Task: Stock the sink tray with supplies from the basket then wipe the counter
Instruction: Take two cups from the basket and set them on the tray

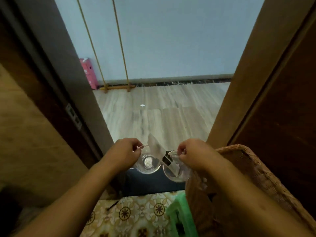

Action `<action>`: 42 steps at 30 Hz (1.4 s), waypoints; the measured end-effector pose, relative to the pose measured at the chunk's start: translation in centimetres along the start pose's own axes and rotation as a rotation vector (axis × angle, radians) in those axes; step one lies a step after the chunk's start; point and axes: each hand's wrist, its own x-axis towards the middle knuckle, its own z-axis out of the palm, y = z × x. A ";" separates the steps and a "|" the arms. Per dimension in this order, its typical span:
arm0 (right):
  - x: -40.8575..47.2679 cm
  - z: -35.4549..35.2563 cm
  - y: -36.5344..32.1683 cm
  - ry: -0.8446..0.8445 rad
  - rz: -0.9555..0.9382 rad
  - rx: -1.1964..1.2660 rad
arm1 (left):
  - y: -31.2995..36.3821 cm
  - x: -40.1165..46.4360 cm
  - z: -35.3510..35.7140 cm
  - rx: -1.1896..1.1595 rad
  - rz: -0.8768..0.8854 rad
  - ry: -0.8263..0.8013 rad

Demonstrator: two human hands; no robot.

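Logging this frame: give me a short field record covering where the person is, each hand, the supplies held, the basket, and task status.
setting: doorway onto a wood-look floor, no sink or counter in view
left hand: grip closed on the rim of a clear cup
right hand: grip closed on a second clear cup
other supplies: a clear packet with a dark label, standing in the second cup
basket: wicker, at the right forearm
task status: tray not visible; stocking cannot be judged

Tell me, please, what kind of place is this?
Probably a home, at a doorway between rooms. A dark wooden door frame stands on the left, a wood-look floor lies ahead below a pale wall, and a wicker basket sits at the right.
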 end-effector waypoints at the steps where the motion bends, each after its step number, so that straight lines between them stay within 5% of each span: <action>1: 0.5 0.7 -2.4 -0.021 -0.032 -0.007 | -2.3 -1.4 -1.5 -0.012 -0.036 0.023; 13: 1.5 13.9 -33.5 -0.196 -0.362 0.008 | -30.3 -21.9 -16.0 -0.150 -0.445 0.287; 22: 1.1 21.9 -50.8 -0.434 -0.572 0.114 | -43.2 -34.8 -21.6 -0.338 -0.718 0.509; 42: 18.4 33.8 -82.8 -0.732 -0.791 0.235 | -63.7 -35.8 -30.8 -0.516 -1.253 0.982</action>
